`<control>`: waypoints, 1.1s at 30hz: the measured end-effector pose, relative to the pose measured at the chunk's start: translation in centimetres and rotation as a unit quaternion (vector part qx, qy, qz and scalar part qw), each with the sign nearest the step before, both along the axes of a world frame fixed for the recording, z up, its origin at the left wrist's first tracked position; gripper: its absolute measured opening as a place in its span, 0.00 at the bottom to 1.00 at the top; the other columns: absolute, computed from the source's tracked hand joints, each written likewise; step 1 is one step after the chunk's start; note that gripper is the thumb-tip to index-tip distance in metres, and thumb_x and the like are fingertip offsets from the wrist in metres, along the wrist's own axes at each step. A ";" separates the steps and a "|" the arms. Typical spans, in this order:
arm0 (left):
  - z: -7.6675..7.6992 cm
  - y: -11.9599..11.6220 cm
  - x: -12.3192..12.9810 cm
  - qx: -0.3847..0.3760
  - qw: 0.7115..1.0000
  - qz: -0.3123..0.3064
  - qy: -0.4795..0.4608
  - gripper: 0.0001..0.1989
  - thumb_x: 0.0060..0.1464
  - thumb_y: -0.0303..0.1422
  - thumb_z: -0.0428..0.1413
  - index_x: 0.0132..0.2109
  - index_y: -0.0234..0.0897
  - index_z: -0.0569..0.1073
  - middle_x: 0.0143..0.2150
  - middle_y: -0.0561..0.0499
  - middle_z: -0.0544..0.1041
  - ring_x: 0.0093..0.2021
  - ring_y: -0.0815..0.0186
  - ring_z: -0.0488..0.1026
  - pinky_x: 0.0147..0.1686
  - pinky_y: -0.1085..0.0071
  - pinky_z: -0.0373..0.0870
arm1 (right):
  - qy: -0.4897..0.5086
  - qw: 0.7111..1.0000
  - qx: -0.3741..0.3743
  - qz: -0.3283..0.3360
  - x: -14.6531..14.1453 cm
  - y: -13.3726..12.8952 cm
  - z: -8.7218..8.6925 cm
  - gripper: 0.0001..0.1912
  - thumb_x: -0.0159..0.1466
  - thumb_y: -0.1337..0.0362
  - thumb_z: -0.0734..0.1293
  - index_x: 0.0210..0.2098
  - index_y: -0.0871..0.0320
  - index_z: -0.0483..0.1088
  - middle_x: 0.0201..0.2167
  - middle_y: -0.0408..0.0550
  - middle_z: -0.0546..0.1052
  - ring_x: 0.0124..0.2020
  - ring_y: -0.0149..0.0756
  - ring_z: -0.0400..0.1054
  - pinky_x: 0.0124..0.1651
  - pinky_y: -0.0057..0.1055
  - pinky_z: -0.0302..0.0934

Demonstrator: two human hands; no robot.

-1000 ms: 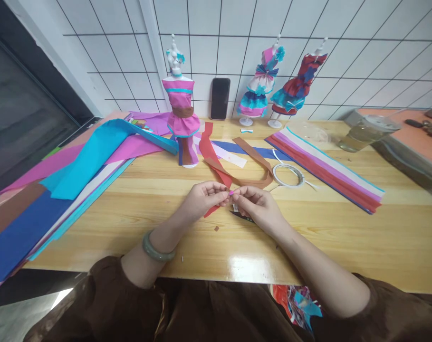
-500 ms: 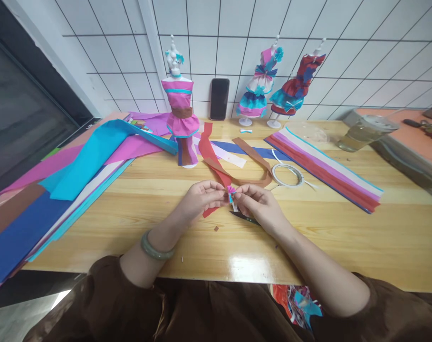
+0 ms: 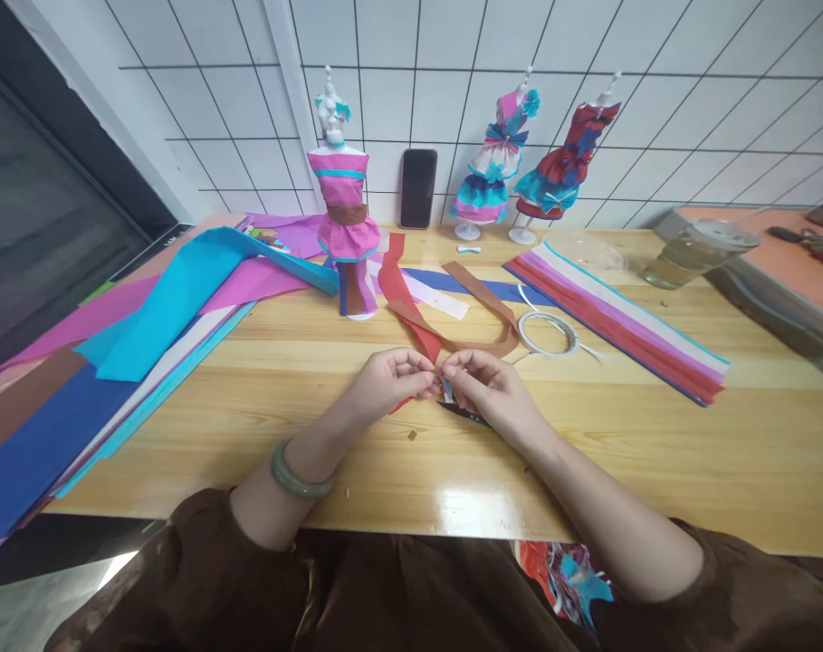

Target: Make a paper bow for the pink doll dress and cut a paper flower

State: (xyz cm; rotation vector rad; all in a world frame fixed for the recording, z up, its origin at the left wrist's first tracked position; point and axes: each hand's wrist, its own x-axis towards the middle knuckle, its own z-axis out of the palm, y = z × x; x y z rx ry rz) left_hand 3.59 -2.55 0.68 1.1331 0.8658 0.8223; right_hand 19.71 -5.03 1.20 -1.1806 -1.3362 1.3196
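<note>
My left hand (image 3: 392, 382) and my right hand (image 3: 491, 391) meet fingertip to fingertip over the table. Between them they pinch a small pink and blue paper bow (image 3: 444, 381), mostly hidden behind the fingers. Under my right hand lies a pair of black scissors (image 3: 461, 413), partly covered. A red paper strip (image 3: 411, 312) runs beneath my left fingers. Just beyond the hands, a brown paper strip (image 3: 483, 348) curls next to a roll of white tape (image 3: 549, 333).
A mini mannequin in a pink paper dress (image 3: 343, 190) stands behind, beside an upright phone (image 3: 418, 189). Two more dressed mannequins (image 3: 495, 172) are further right. Paper strips (image 3: 173, 308) pile up left; a folded stack (image 3: 621, 321) and drink cup (image 3: 700, 254) lie right.
The bow has turned and dropped behind my fingers, so less of its pink shows. My fingertips have shifted slightly around it; the things on the table stay put.
</note>
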 end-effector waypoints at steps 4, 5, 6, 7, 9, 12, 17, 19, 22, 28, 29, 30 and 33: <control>-0.4 0.1 -0.2 -0.015 0.999 0.001 -0.032 0.09 0.43 0.30 0.59 0.32 0.31 0.68 0.28 0.49 0.75 0.28 0.70 0.73 0.33 0.72 0.69 | 0.001 1.000 0.000 -0.014 0.0 0.1 -0.2 0.12 0.56 0.56 0.65 0.29 0.60 0.66 0.15 0.38 0.65 0.15 0.23 0.55 0.17 0.22 0.47; -0.5 0.2 -0.3 -0.022 0.999 0.001 -0.046 0.10 0.43 0.31 0.60 0.33 0.31 0.68 0.28 0.49 0.75 0.29 0.70 0.73 0.34 0.71 0.69 | 0.004 1.000 0.000 -0.017 0.0 0.1 -0.3 0.13 0.57 0.56 0.65 0.29 0.60 0.66 0.15 0.38 0.65 0.15 0.23 0.55 0.17 0.22 0.47; -0.6 0.2 -0.3 -0.028 0.998 0.000 -0.058 0.11 0.43 0.31 0.60 0.33 0.31 0.68 0.29 0.49 0.75 0.30 0.69 0.73 0.35 0.70 0.70 | 0.007 1.000 0.000 -0.018 0.0 0.1 -0.3 0.13 0.56 0.55 0.65 0.29 0.60 0.65 0.15 0.38 0.65 0.15 0.23 0.55 0.17 0.22 0.47; -0.6 0.2 -0.4 -0.033 0.997 -0.003 -0.066 0.11 0.43 0.31 0.60 0.33 0.31 0.68 0.30 0.48 0.75 0.30 0.69 0.73 0.35 0.70 0.70 | 0.009 1.000 -0.001 -0.019 0.0 0.2 -0.3 0.13 0.56 0.55 0.65 0.29 0.60 0.65 0.15 0.38 0.65 0.15 0.23 0.55 0.17 0.22 0.47; -0.6 0.2 -0.4 -0.042 0.996 -0.006 -0.072 0.12 0.42 0.31 0.60 0.34 0.31 0.68 0.31 0.47 0.75 0.30 0.69 0.73 0.36 0.69 0.70 | 0.012 1.000 -0.003 -0.020 0.1 0.2 -0.4 0.13 0.57 0.55 0.65 0.29 0.60 0.65 0.15 0.38 0.65 0.14 0.23 0.55 0.17 0.22 0.47; -0.5 0.2 -0.4 -0.059 0.995 -0.008 -0.080 0.11 0.42 0.30 0.60 0.33 0.30 0.68 0.31 0.47 0.76 0.31 0.68 0.74 0.37 0.68 0.69 | 0.022 1.000 0.001 -0.018 0.1 0.2 -0.4 0.12 0.57 0.55 0.65 0.29 0.60 0.65 0.14 0.37 0.65 0.14 0.24 0.55 0.17 0.22 0.48; -0.3 0.2 -0.4 -0.073 0.993 0.004 -0.089 0.12 0.43 0.29 0.60 0.36 0.30 0.69 0.33 0.47 0.75 0.32 0.68 0.73 0.37 0.68 0.70 | 0.023 1.000 0.006 -0.019 0.1 0.1 -0.5 0.12 0.58 0.55 0.64 0.30 0.59 0.64 0.15 0.38 0.65 0.15 0.25 0.55 0.18 0.23 0.48; -0.2 0.2 -0.4 -0.072 0.994 0.004 -0.088 0.12 0.43 0.29 0.60 0.37 0.30 0.70 0.33 0.47 0.75 0.32 0.69 0.73 0.36 0.68 0.70 | 0.021 1.000 0.008 -0.021 0.1 0.1 -0.5 0.12 0.58 0.55 0.64 0.30 0.59 0.64 0.15 0.38 0.65 0.15 0.25 0.55 0.18 0.23 0.48; -0.2 0.2 -0.4 -0.071 0.994 0.000 -0.082 0.13 0.43 0.31 0.60 0.38 0.30 0.70 0.33 0.47 0.74 0.31 0.69 0.73 0.36 0.69 0.70 | 0.023 1.000 0.012 -0.017 0.0 0.1 -0.3 0.12 0.58 0.55 0.64 0.29 0.59 0.64 0.14 0.37 0.64 0.15 0.24 0.55 0.18 0.23 0.48; -0.4 0.2 -0.3 -0.063 0.997 -0.005 -0.042 0.12 0.43 0.34 0.61 0.32 0.30 0.70 0.29 0.49 0.74 0.28 0.70 0.73 0.35 0.69 0.70 | -0.003 1.000 0.021 -0.015 -0.1 -0.1 0.0 0.11 0.57 0.56 0.65 0.29 0.59 0.65 0.16 0.38 0.65 0.16 0.24 0.56 0.19 0.22 0.50; -0.4 0.2 -0.3 -0.061 0.997 -0.006 -0.040 0.12 0.43 0.35 0.60 0.31 0.30 0.70 0.29 0.49 0.73 0.28 0.70 0.72 0.35 0.69 0.70 | -0.006 1.000 0.025 -0.012 -0.1 -0.1 0.0 0.11 0.57 0.57 0.65 0.29 0.59 0.65 0.17 0.38 0.65 0.17 0.24 0.56 0.20 0.23 0.51; -0.4 0.2 -0.3 -0.058 0.998 -0.006 -0.039 0.11 0.43 0.35 0.60 0.30 0.30 0.70 0.28 0.50 0.73 0.28 0.70 0.72 0.35 0.70 0.70 | -0.010 0.999 0.030 -0.010 -0.1 -0.2 0.0 0.11 0.57 0.56 0.65 0.29 0.59 0.65 0.17 0.38 0.65 0.17 0.24 0.57 0.20 0.23 0.51; -0.5 0.2 -0.2 -0.052 0.998 -0.004 -0.036 0.10 0.42 0.34 0.61 0.29 0.30 0.70 0.28 0.50 0.73 0.28 0.71 0.72 0.34 0.72 0.70 | -0.025 0.999 0.037 -0.008 -0.1 -0.3 0.0 0.12 0.57 0.56 0.65 0.29 0.60 0.66 0.17 0.39 0.65 0.17 0.25 0.57 0.21 0.23 0.52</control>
